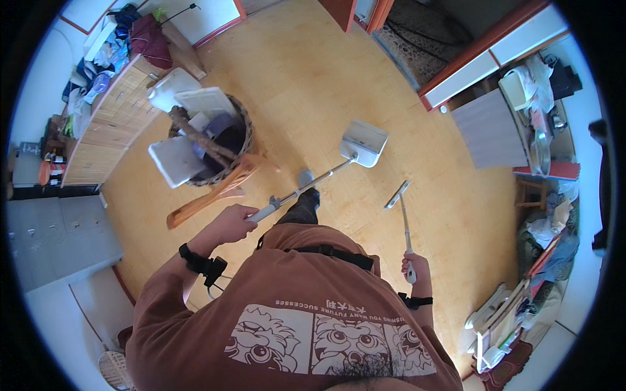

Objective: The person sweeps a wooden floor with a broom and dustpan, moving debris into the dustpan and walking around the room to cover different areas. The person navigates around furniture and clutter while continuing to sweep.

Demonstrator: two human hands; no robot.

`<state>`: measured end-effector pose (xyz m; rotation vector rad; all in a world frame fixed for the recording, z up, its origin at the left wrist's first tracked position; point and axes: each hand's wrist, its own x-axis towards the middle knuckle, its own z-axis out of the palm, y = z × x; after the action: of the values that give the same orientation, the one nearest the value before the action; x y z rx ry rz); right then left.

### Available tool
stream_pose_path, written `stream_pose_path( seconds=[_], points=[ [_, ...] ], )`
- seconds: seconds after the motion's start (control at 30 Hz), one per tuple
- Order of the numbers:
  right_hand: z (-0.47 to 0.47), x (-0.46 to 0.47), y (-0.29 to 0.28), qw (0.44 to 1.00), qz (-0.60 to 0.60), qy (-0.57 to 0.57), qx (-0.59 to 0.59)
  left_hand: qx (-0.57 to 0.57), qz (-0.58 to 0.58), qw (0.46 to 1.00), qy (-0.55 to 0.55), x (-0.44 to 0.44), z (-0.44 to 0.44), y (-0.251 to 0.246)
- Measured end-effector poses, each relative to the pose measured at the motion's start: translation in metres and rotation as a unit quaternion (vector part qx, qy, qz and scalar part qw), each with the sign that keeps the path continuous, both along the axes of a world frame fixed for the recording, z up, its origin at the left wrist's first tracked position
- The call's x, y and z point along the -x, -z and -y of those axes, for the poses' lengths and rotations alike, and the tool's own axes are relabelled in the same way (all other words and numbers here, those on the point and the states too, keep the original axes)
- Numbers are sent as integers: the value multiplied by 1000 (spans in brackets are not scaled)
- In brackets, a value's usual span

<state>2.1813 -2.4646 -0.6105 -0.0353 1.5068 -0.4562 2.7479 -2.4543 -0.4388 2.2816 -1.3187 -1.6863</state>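
My left hand (232, 222) is closed around the grey grip of a long-handled dustpan (363, 141). Its white pan rests on or just above the floor ahead of me. In my right hand (416, 268) is the handle of a floor broom or squeegee (405, 222); which of the two I cannot tell. Its narrow head (396, 194) points forward, down at the floor, to the right of the dustpan and apart from it. One shoe (306, 178) shows beneath the dustpan's metal pole.
A wicker basket (249, 124) holding white foam pieces and a purple object stands front left, beside an orange wooden piece (210, 200) and a white plastic jug (173, 89). Drawers (110, 122) and grey cabinets (63, 239) line the left. Folded items (499, 322) lean at right. A doorway (415, 44) opens ahead.
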Motion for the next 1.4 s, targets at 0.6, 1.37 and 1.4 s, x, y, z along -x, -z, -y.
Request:
stream_pose_path(
  seconds=[0.6,1.37,1.4],
  points=[
    [419,-115,-1,958,-75,-274,34,10,-80,950,-301,-79,280,15],
    [1029,-698,32,675,-32,-696,242,-46,187,873,-448,-271,442,1],
    [1037,-729,32,653,-52,-708,264,-39,191,875,-443,-280,448,-4]
  ],
)
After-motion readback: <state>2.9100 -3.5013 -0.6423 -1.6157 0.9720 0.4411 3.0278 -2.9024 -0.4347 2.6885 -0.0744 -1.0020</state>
